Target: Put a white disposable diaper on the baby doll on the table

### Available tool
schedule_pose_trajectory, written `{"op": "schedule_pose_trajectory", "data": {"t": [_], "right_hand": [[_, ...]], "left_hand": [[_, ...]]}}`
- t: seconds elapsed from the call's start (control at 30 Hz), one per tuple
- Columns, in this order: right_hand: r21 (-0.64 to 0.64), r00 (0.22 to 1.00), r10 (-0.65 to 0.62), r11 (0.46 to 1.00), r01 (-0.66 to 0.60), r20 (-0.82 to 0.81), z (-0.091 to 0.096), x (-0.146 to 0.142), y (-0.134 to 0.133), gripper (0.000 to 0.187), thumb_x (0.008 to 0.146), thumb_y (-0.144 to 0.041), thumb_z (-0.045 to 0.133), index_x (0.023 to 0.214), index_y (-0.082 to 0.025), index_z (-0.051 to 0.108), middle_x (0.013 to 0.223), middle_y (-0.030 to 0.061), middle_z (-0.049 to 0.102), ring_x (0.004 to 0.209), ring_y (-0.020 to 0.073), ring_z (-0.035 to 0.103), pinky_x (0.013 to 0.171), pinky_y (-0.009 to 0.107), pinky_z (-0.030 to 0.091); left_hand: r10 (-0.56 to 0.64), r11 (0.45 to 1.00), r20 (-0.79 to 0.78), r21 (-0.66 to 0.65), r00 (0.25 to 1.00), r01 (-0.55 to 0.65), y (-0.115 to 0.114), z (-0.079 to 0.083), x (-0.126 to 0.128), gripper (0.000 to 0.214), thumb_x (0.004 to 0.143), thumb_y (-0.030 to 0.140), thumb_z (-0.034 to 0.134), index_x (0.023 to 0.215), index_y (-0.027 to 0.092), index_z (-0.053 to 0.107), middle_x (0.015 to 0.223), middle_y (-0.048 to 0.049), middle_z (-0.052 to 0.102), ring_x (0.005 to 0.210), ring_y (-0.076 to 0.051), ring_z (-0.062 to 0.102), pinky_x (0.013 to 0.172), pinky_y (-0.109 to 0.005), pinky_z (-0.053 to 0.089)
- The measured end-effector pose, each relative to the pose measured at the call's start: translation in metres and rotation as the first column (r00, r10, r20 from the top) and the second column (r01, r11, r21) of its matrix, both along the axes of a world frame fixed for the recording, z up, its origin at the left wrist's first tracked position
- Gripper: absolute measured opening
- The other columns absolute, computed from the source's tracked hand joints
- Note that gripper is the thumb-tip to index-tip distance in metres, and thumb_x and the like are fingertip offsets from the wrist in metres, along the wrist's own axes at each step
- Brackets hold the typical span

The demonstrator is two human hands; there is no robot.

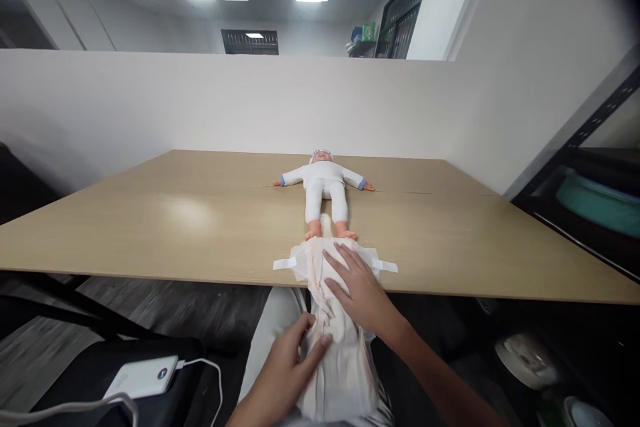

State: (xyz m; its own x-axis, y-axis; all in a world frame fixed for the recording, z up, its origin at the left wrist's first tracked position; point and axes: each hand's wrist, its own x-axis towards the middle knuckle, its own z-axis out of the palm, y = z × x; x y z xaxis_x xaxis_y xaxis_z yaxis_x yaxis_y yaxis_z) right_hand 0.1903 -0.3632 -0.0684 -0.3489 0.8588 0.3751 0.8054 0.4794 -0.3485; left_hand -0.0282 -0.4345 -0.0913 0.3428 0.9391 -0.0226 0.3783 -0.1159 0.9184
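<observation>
A baby doll (327, 185) in a white suit lies on its back on the wooden table (200, 220), feet toward me. A white diaper (320, 280) with side tabs hangs over the table's near edge, just below the doll's feet, and runs down onto my lap. My right hand (357, 287) lies flat on the diaper's upper part, fingers stretched out. My left hand (293, 357) pinches the diaper's lower part at my lap, thumb and fingers closed on the fabric.
A white partition wall (200, 100) stands behind the table. A white power bank (145, 375) with a cable rests on a black surface at lower left. Dark shelving (590, 167) with a teal item stands at right.
</observation>
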Motion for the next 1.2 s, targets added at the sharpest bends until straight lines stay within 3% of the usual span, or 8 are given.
{"op": "schedule_pose_trajectory", "data": {"t": [0.13,0.33,0.5,0.63,0.73,0.9,1.03,1.2], "right_hand": [[-0.053,0.996,0.026,0.998,-0.021,0.085,-0.007,-0.002,0.024,0.052,0.111,-0.038,0.042,0.162,-0.029,0.042,0.171,0.0109,0.035,0.159,0.0294,0.030,0.128,0.059,0.030],[-0.044,0.989,0.013,0.999,-0.007,0.145,-0.005,-0.006,0.030,0.056,0.107,-0.030,0.045,0.163,-0.028,0.042,0.170,0.0113,0.037,0.158,0.0292,0.032,0.128,0.059,0.030],[-0.036,0.989,0.011,0.999,-0.006,0.145,-0.007,-0.009,0.034,0.062,0.102,-0.025,0.048,0.163,-0.027,0.040,0.170,0.0110,0.036,0.157,0.0310,0.033,0.127,0.059,0.031],[-0.041,0.992,0.003,0.999,0.002,0.124,-0.009,-0.008,0.035,0.064,0.101,-0.026,0.050,0.164,-0.032,0.039,0.170,0.0083,0.038,0.156,0.0320,0.034,0.125,0.060,0.034],[-0.059,0.993,0.008,0.998,0.000,0.121,-0.009,-0.007,0.035,0.064,0.102,-0.028,0.050,0.164,-0.031,0.039,0.169,0.0084,0.039,0.156,0.0328,0.034,0.125,0.061,0.035],[-0.097,0.990,0.044,0.995,-0.032,0.132,-0.010,-0.003,0.036,0.064,0.105,-0.031,0.048,0.167,-0.035,0.031,0.173,0.0025,0.030,0.159,0.0315,0.028,0.126,0.060,0.035],[-0.201,0.983,0.100,0.977,-0.068,0.153,-0.013,0.007,0.043,0.067,0.107,-0.040,0.046,0.169,-0.039,0.019,0.176,0.0010,0.020,0.161,0.0319,0.024,0.126,0.061,0.035],[-0.328,0.977,0.164,0.938,-0.111,0.139,-0.004,0.014,0.064,0.067,0.109,-0.047,0.044,0.169,-0.041,0.014,0.177,-0.0016,0.011,0.163,0.0287,0.015,0.130,0.061,0.026]], "left_hand": [[-0.011,0.950,-0.221,0.302,0.975,0.079,0.034,0.026,-0.026,0.017,0.104,0.042,0.056,0.102,0.030,0.067,0.099,-0.0039,0.072,0.089,-0.026,0.066,0.083,-0.037,0.051],[0.217,0.641,-0.354,0.755,0.910,0.141,0.159,0.068,-0.037,0.039,0.097,0.014,0.055,0.133,0.028,0.059,0.137,-0.0114,0.061,0.123,-0.031,0.058,0.106,-0.046,0.047],[0.156,0.620,-0.727,0.599,0.669,0.506,0.259,0.074,-0.004,0.096,0.068,-0.004,0.068,0.155,0.029,0.044,0.168,-0.0172,0.033,0.144,-0.043,0.043,0.110,-0.053,0.043],[-0.082,0.392,-0.823,0.492,0.562,0.777,0.290,0.070,0.028,0.114,0.054,-0.007,0.077,0.156,0.034,0.045,0.175,-0.0116,0.024,0.153,-0.044,0.034,0.119,-0.052,0.033],[-0.177,0.228,-0.832,0.485,0.526,0.844,0.298,0.069,0.042,0.108,0.054,-0.004,0.080,0.152,0.033,0.051,0.172,-0.0089,0.033,0.152,-0.043,0.035,0.121,-0.050,0.030],[-0.217,0.089,-0.810,0.539,0.544,0.838,0.309,0.072,0.053,0.049,0.079,0.017,0.072,0.127,0.028,0.067,0.147,-0.0081,0.064,0.130,-0.036,0.054,0.114,-0.051,0.033],[-0.237,0.065,-0.814,0.532,0.531,0.844,0.316,0.084,0.059,0.033,0.091,0.024,0.060,0.124,0.025,0.066,0.132,-0.0097,0.071,0.115,-0.033,0.058,0.103,-0.049,0.038],[-0.493,0.277,-0.580,0.602,0.649,0.749,0.330,0.133,0.060,0.034,0.094,0.023,0.059,0.127,0.025,0.065,0.127,-0.0052,0.073,0.114,-0.029,0.057,0.100,-0.042,0.044]]}}
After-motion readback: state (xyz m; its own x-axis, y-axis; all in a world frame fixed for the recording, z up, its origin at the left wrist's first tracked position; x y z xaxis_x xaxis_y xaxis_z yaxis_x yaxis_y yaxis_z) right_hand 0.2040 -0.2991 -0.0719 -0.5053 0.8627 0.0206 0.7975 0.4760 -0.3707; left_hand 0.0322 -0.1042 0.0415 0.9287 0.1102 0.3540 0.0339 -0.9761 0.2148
